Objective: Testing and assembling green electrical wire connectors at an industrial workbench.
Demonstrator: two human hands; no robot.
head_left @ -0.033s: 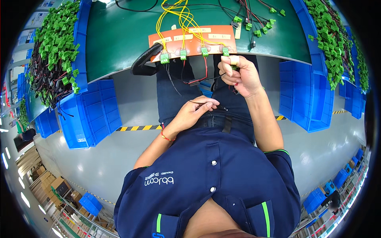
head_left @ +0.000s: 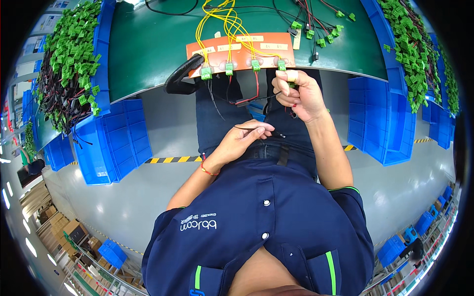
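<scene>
My right hand [head_left: 308, 98], a finger wrapped in pale tape, is closed in a pinch just below the rightmost green connector [head_left: 282, 64] on an orange board [head_left: 237, 56]. Between its fingers shows part of a green terminal plug [head_left: 292, 85]. Down by my lap, my left hand [head_left: 244, 140] pinches a thin black cable [head_left: 242, 128] whose stripped end sticks out past the fingertips. Three more green connectors line the board's near edge; black and red wires [head_left: 257, 85] hang from them. Yellow wires [head_left: 200, 32] run up from the board.
The board sits at the near edge of a green table [head_left: 148, 54], beside a black padded handle [head_left: 180, 76]. Loose plugged cables [head_left: 321, 42] lie at the back right. Blue bins [head_left: 126, 133] stand both sides, with heaps of green-plugged cables [head_left: 74, 64] above.
</scene>
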